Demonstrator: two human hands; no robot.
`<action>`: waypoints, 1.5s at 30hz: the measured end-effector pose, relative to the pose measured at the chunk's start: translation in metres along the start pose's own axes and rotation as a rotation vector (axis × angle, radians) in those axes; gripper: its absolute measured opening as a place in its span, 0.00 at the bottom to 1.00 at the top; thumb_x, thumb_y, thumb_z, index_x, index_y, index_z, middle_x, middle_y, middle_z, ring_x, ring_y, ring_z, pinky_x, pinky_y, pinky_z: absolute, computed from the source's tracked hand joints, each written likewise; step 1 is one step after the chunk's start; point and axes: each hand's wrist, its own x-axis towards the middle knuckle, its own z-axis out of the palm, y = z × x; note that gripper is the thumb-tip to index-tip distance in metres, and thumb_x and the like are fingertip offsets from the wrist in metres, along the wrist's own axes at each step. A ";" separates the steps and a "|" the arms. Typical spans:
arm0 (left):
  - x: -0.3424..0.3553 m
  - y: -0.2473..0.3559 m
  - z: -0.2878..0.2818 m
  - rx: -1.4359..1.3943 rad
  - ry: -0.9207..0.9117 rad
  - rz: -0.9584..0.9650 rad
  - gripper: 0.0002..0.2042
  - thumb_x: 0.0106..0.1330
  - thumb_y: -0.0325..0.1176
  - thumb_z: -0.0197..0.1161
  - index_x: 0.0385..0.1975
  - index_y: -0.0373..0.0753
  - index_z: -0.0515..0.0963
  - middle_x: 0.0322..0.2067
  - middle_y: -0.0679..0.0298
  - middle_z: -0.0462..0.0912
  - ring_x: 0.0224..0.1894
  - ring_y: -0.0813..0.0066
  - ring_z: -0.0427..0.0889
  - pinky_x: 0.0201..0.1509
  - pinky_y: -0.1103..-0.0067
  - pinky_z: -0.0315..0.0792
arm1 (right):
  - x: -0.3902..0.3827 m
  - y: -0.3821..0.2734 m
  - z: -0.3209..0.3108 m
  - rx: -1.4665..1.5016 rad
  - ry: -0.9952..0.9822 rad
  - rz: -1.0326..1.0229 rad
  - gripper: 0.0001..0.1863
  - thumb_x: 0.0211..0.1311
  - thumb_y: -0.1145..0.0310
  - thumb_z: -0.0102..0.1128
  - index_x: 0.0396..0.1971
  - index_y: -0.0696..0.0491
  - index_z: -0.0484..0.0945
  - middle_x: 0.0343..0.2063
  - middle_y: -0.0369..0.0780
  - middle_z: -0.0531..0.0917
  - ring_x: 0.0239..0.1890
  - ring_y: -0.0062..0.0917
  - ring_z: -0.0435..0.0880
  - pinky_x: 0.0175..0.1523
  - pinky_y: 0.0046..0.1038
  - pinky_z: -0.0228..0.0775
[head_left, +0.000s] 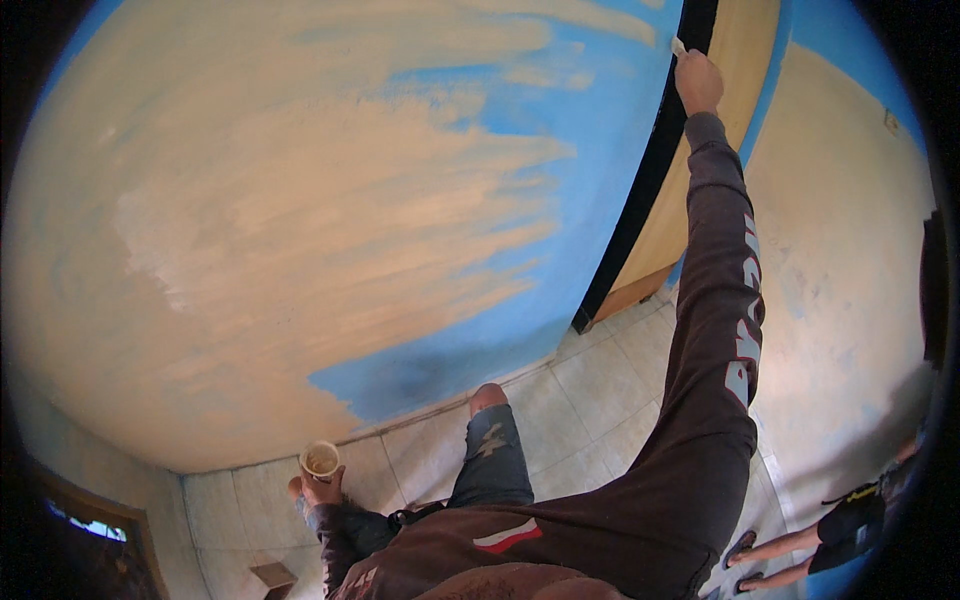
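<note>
My right hand [700, 84] is raised at the end of an outstretched arm, closed around a small paintbrush. Only the pale tip of the paintbrush [679, 47] shows, at the black door frame [640, 190] where it meets the wall. Low on the left, my left hand [323, 488] grips a light-coloured cup [320, 459] with beige paint in it. The wall [330, 200] in front of me carries uneven beige strokes over bright blue, and a blue strip [590, 240] runs beside the frame.
A light wooden door [655, 215] stands within the black frame. Pale floor tiles [545, 420] lie below. At the lower right is another person [850, 530] in dark shorts and sandals. A small brown object [273, 576] lies on the floor at the lower left.
</note>
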 end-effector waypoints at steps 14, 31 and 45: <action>0.002 -0.006 0.003 -0.040 -0.010 0.035 0.45 0.47 0.43 0.83 0.66 0.34 0.68 0.55 0.47 0.82 0.57 0.50 0.81 0.59 0.62 0.76 | -0.048 -0.125 -0.052 0.168 0.107 -0.208 0.22 0.75 0.56 0.51 0.32 0.58 0.85 0.28 0.54 0.86 0.33 0.52 0.87 0.38 0.51 0.80; -0.003 0.011 -0.005 -0.072 -0.020 0.066 0.43 0.46 0.44 0.84 0.62 0.34 0.70 0.55 0.47 0.80 0.58 0.47 0.80 0.61 0.61 0.74 | -0.118 -0.231 -0.122 0.349 0.086 -0.285 0.18 0.75 0.58 0.55 0.30 0.56 0.82 0.22 0.50 0.84 0.27 0.49 0.84 0.29 0.47 0.75; -0.011 0.048 -0.013 -0.167 -0.077 0.230 0.43 0.45 0.45 0.85 0.61 0.36 0.71 0.52 0.51 0.82 0.54 0.51 0.83 0.56 0.64 0.79 | -0.272 -0.230 -0.183 0.997 -0.288 0.035 0.15 0.74 0.60 0.60 0.35 0.58 0.83 0.20 0.36 0.79 0.24 0.21 0.73 0.29 0.28 0.66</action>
